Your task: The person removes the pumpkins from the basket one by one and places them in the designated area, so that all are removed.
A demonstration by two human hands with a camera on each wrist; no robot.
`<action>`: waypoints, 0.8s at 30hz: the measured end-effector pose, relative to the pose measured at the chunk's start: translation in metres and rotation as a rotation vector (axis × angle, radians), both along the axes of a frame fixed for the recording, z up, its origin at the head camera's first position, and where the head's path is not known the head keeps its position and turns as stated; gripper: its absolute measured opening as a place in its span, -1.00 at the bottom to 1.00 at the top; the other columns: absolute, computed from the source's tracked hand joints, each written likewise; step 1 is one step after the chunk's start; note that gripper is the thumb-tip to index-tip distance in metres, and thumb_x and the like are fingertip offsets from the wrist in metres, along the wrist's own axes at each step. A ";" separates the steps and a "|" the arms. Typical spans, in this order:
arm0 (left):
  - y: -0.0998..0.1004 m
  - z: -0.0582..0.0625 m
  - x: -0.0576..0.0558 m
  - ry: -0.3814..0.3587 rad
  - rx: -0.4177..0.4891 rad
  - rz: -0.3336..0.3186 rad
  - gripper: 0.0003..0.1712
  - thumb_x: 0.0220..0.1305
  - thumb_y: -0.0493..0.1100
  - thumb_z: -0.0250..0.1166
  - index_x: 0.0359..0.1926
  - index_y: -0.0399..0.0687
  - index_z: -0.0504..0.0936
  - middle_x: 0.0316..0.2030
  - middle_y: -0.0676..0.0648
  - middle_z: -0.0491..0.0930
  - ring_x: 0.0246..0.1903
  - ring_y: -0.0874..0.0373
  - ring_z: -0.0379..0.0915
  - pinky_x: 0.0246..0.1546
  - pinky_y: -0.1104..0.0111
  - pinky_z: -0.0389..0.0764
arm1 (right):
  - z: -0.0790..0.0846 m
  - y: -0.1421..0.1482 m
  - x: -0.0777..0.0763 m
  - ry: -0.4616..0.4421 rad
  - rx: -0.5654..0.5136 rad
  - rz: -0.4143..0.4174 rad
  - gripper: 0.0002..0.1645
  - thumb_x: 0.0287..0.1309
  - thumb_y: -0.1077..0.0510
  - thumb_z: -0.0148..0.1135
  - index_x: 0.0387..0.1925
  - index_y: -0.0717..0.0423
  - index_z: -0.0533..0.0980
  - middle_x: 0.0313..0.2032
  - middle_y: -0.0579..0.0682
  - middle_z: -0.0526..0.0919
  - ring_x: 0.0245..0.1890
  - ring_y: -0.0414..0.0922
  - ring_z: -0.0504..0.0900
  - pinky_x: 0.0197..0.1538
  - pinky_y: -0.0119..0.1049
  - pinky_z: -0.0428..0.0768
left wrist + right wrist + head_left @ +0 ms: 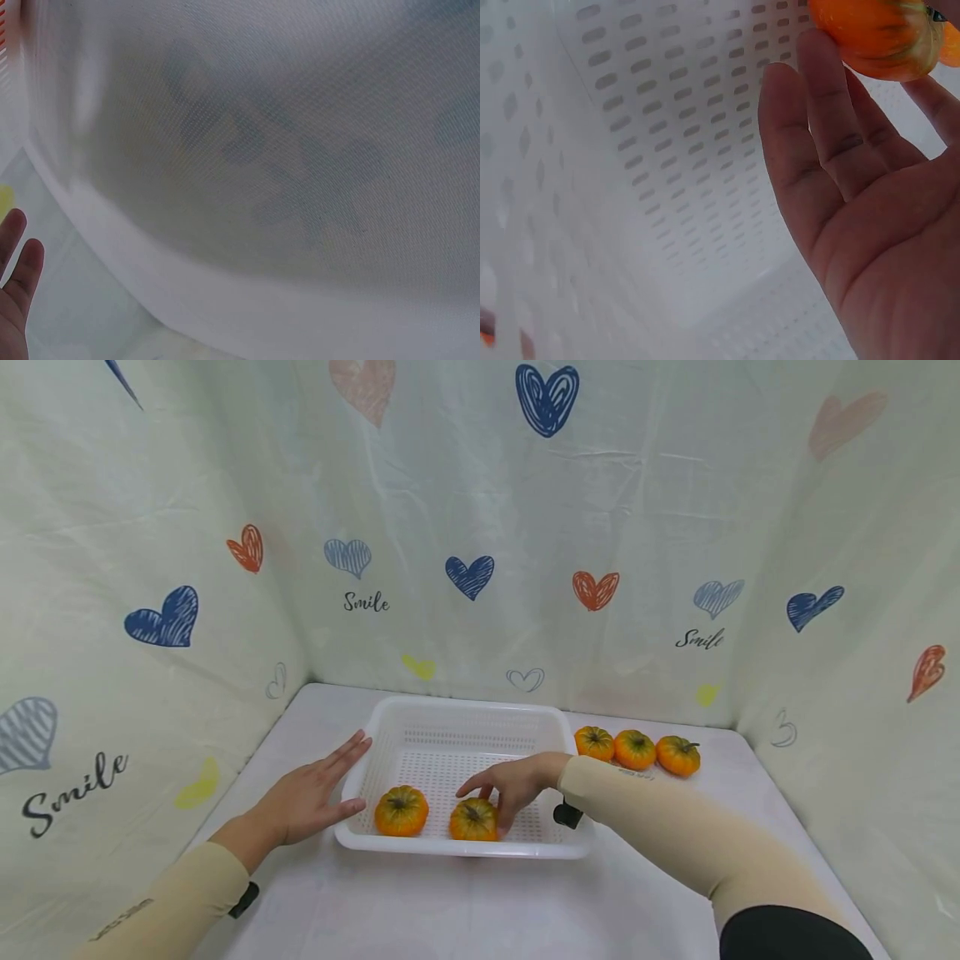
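Pale curtain (645, 510) w/ blue, red, pink & yellow hearts (470, 577) behind & both sides of wht tbl (480, 910). "Smile" lettering (367, 602) x3.

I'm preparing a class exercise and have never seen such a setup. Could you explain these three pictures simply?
There is no robot here: a person works with a bare left hand and right hand. The wide picture comes from a camera on the head, looking forward and down; the other two come from cameras on the wrists. On the white-covered table stands a white basket with two orange pumpkins in it; three more pumpkins lie in a row to its right. The right hand's fingers curve around the right-hand pumpkin in the basket, though how firmly is hard to tell. The left hand, at the basket's left rim, holds nothing.
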State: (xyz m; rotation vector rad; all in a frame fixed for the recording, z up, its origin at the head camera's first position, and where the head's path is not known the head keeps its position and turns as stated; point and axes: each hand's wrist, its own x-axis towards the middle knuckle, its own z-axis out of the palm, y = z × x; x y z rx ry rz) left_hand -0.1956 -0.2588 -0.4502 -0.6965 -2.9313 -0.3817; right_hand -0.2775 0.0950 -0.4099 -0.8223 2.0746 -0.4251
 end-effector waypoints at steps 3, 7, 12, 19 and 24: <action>0.000 0.000 0.000 0.003 0.002 0.000 -0.01 0.32 0.31 0.15 0.59 0.14 -0.06 0.57 -0.07 -0.09 0.22 -0.24 0.42 0.06 -0.24 0.47 | -0.003 -0.001 0.000 0.016 -0.017 0.017 -0.04 -0.03 0.23 0.56 0.40 -0.26 0.37 0.06 -0.17 0.51 -0.02 -0.16 0.53 0.06 -0.29 0.55; 0.001 0.000 0.001 -0.002 -0.002 0.004 -0.01 0.32 0.31 0.15 0.59 0.13 -0.06 0.57 -0.07 -0.09 0.24 -0.24 0.40 0.06 -0.24 0.47 | -0.008 -0.002 0.001 0.003 -0.048 0.026 -0.06 -0.01 0.24 0.54 0.40 -0.26 0.37 0.05 -0.18 0.50 0.00 -0.17 0.52 0.07 -0.32 0.56; 0.001 0.001 0.001 0.000 -0.006 0.005 -0.01 0.32 0.31 0.15 0.59 0.12 -0.06 0.57 -0.07 -0.09 0.25 -0.23 0.38 0.07 -0.23 0.47 | -0.011 -0.003 0.002 -0.017 -0.060 0.023 -0.05 0.00 0.28 0.52 0.40 -0.29 0.37 0.15 -0.21 0.45 0.01 -0.17 0.52 0.08 -0.34 0.54; 0.001 0.002 0.001 0.011 -0.013 -0.004 -0.02 0.32 0.30 0.16 0.59 0.09 -0.04 0.56 -0.08 -0.08 0.27 -0.22 0.36 0.07 -0.21 0.49 | -0.011 -0.004 0.005 0.004 -0.075 0.025 -0.04 -0.03 0.31 0.52 0.39 -0.25 0.38 0.22 -0.22 0.44 0.03 -0.11 0.51 0.11 -0.33 0.53; 0.001 0.002 0.001 0.011 -0.014 -0.006 -0.01 0.32 0.30 0.16 0.59 0.10 -0.04 0.56 -0.08 -0.08 0.27 -0.22 0.37 0.06 -0.21 0.50 | -0.011 -0.005 0.005 0.030 -0.081 0.024 -0.09 -0.04 0.28 0.54 0.35 -0.26 0.41 0.11 -0.24 0.48 -0.02 -0.16 0.53 0.09 -0.36 0.53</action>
